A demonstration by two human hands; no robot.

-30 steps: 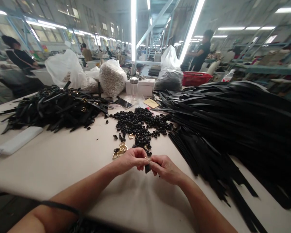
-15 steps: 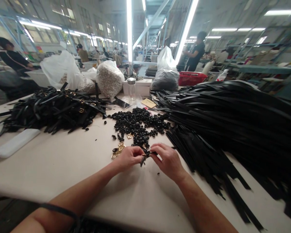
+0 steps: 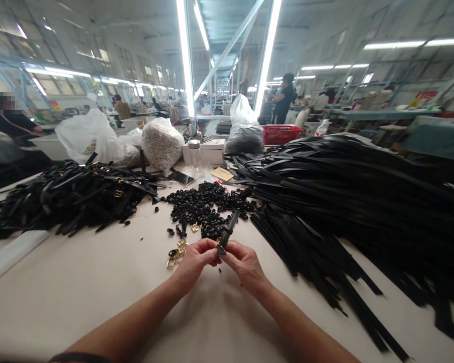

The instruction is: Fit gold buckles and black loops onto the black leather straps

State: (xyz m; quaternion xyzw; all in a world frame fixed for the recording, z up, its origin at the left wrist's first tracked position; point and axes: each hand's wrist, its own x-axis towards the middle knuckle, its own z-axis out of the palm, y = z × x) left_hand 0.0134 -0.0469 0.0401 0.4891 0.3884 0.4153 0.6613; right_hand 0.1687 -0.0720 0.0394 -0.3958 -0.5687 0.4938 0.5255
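Note:
Between my two hands is a short black strap [image 3: 230, 229] with a bit of gold metal at its near end, tilted up and away from me. My left hand [image 3: 200, 256] pinches the strap's near end from the left. From the right, my right hand [image 3: 244, 259] grips that same end, thumb on top. A small dark loop seems to sit around the strap partway up. Just beyond my hands lies a heap of small black loops [image 3: 200, 201]. Several gold buckles [image 3: 178, 251] lie beside my left hand.
A pile of black straps with buckles [image 3: 79, 196] covers the table's left; long black strips [image 3: 344, 186] spread over the right. Behind stand a glass jar [image 3: 194, 154], a phone [image 3: 181, 177], filled plastic bags [image 3: 162, 143] and a red basket [image 3: 282, 134]. A white flat object [image 3: 13, 254] lies at left.
The strap has turned from lying sideways to pointing away from me, and more of it shows. My hands have come closer together around its near end. The camera view has tilted up.

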